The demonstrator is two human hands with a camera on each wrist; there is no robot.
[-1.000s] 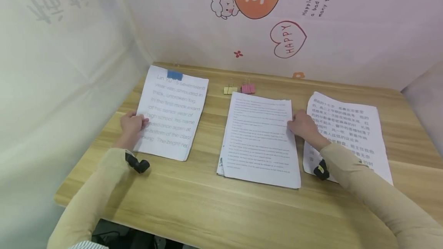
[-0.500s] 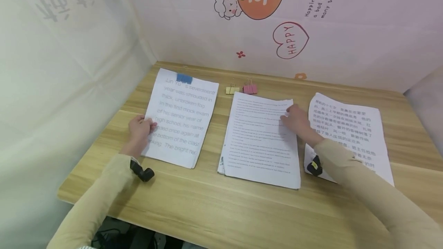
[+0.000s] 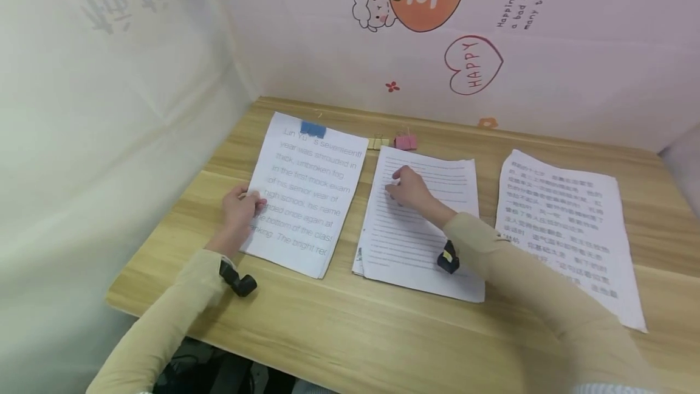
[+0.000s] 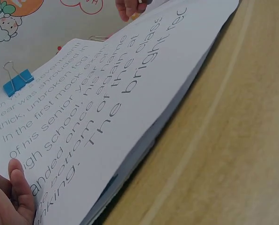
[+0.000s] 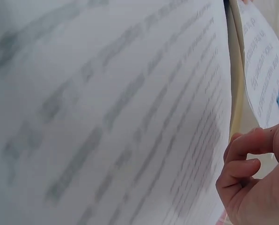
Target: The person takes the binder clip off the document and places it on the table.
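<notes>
My left hand (image 3: 239, 214) pinches the left edge of a stack of paper sheets (image 3: 306, 193) printed in large English text. A blue binder clip (image 4: 18, 83) grips the stack's top edge. In the left wrist view the stack's near edge rises off the wood. My right hand (image 3: 411, 190), fingers loosely curled and holding nothing, is over the upper part of a second stack of papers (image 3: 415, 260) with small print. This second stack has no clip on it, and other sheets peek out at its lower left corner. The right forearm crosses over its right side.
Behind the middle stack sit a yellow binder clip (image 3: 378, 143) and a pink binder clip (image 3: 405, 141). A third stack of papers (image 3: 569, 230) with Chinese text lies at the right. The wooden table (image 3: 339, 333) meets a printed white backdrop (image 3: 306, 35) at the back.
The left hand has slid the blue-clipped stack rightward, closer to the middle stack. The right hand has left the middle stack's right edge and moved left over its upper part.
</notes>
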